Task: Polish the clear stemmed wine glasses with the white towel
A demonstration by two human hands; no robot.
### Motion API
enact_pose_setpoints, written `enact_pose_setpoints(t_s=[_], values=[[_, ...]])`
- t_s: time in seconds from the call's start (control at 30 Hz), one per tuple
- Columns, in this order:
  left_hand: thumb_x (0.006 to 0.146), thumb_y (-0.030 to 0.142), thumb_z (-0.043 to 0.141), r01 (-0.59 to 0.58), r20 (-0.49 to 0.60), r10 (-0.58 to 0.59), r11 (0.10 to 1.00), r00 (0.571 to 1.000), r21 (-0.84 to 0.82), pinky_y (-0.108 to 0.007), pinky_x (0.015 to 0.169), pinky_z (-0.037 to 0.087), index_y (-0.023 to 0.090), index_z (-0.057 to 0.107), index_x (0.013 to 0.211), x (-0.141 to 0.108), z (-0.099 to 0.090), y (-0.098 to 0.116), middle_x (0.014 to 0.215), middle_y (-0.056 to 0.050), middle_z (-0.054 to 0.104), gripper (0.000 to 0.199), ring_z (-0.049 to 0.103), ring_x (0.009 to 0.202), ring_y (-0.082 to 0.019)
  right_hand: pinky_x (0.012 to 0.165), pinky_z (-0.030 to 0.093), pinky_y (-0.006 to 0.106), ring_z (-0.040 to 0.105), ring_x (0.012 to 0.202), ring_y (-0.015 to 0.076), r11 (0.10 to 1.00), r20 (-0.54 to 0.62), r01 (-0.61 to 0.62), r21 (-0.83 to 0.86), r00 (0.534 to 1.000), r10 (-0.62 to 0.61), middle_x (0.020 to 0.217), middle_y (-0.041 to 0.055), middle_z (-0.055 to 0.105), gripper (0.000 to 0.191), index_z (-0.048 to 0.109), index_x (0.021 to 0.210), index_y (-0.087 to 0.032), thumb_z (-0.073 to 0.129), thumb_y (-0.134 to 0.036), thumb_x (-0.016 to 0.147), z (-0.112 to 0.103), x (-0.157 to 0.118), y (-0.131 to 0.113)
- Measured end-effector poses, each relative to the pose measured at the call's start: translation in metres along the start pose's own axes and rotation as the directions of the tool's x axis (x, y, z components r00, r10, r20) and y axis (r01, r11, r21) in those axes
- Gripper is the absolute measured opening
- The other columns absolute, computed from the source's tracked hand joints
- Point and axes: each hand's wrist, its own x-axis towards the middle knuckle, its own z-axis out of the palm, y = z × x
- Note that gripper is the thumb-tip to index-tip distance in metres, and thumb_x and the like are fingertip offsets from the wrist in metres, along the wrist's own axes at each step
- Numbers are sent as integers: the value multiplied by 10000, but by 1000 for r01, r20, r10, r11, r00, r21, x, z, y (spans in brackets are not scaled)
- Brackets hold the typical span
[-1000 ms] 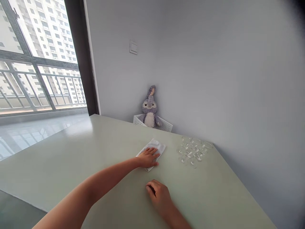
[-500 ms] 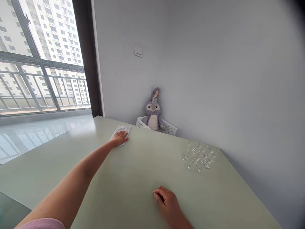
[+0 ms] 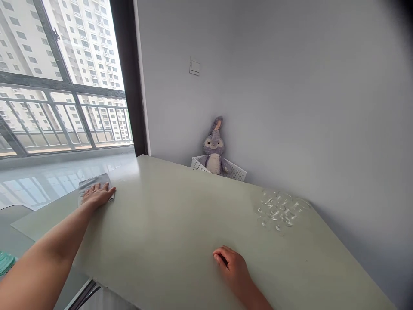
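Note:
My left hand (image 3: 97, 194) lies flat with fingers spread on a grey-white cloth (image 3: 84, 184), pressing it to the table near its far left edge. The cloth sticks out past my fingertips and a little beside my thumb. Closer to me, my right hand (image 3: 232, 263) rests on the pale green tabletop (image 3: 174, 215), curled into a loose fist. A dark hollow shows between its thumb and fingers, and I see nothing held there.
A cluster of clear, shiny pieces (image 3: 280, 211) lies at the table's right rear. Behind the far edge, a purple plush rabbit (image 3: 213, 150) sits in a white perforated basket (image 3: 237, 172) against the wall. A grey chair (image 3: 13, 219) stands at the left.
My left hand has slid leftward across the table with the cloth under it, from the far edge toward the left edge. My right hand stays about where it was. The view has shifted slightly left.

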Motion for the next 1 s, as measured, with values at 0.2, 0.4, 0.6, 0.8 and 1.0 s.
enact_pose_setpoints(t_s=[0.2,0.4,0.6,0.8,1.0], values=[[843,529,212,49,126,-54,998,991,39,-457,995,201,122,292,1353,-20,11,13,1426,-158,232,657,192,1298,-333,567,358,228,514,603,125,1000,34,-5,-24,999,6,686,-9,592,227,607,710,-227,402,-240,808,-2,2,-7],[834,546,238,-323,142,316,946,938,23,-441,1049,115,159,245,1377,-91,30,62,1447,-154,169,667,78,1335,-304,517,327,213,457,547,114,995,46,-40,91,998,36,611,-21,545,219,578,667,-211,415,-257,806,-5,0,-15],[813,607,258,-691,89,704,709,704,-144,-439,1075,85,190,286,1367,-197,28,130,1453,-112,171,693,61,1340,-280,481,316,213,409,502,107,974,-59,-64,216,995,78,561,-24,491,263,570,688,-197,399,-326,841,-1,-1,-13],[767,589,422,-848,24,934,333,355,-412,-496,1073,99,255,231,1379,-279,22,197,1464,-96,123,724,68,1336,-303,596,419,245,524,649,153,991,-286,7,133,958,32,703,39,583,266,602,792,-191,384,-322,868,-8,-1,-16],[855,279,368,-512,-260,694,180,671,-840,-403,1023,298,240,408,1237,-298,16,257,1347,-77,378,386,331,1254,-203,854,440,373,525,991,205,994,-344,105,-37,932,-111,1045,107,575,266,563,1042,-187,361,-221,873,1,-9,-12]])
